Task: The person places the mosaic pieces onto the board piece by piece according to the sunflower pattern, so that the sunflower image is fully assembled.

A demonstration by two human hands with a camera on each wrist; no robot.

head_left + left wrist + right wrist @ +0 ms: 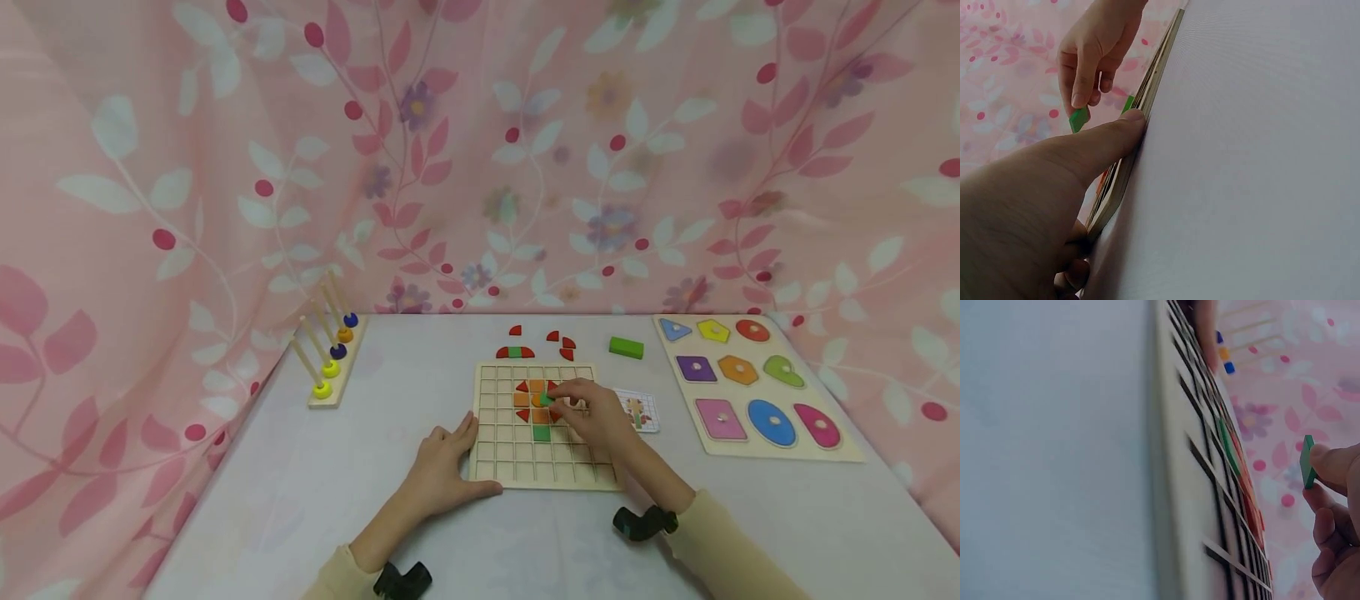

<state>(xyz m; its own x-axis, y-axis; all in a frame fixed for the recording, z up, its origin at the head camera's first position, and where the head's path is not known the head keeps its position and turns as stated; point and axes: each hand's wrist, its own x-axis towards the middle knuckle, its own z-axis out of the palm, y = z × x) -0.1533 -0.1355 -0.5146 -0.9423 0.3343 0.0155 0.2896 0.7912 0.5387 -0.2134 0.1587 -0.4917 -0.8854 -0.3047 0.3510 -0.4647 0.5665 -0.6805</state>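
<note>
A square wooden grid board [495, 467] lies on the table, with orange and red pieces in its middle and a green square [542, 433] below them. My left hand [438, 471] rests against its lower left corner, the thumb along the near edge and the fingers at the left side. Over the board, my right hand [600, 412] pinches a small green square tile [1307, 462] between thumb and fingertip. In the right wrist view that tile is held clear of the grid. The left wrist view shows the thumb [1113, 131] touching the board's edge.
Loose red pieces [567, 342] and a red-and-green row [515, 352] lie behind the board. A green block [626, 347] and a pattern card [639, 411] are to its right. Further right lies a shape puzzle [757, 392]; a peg stand [337, 367] is at left.
</note>
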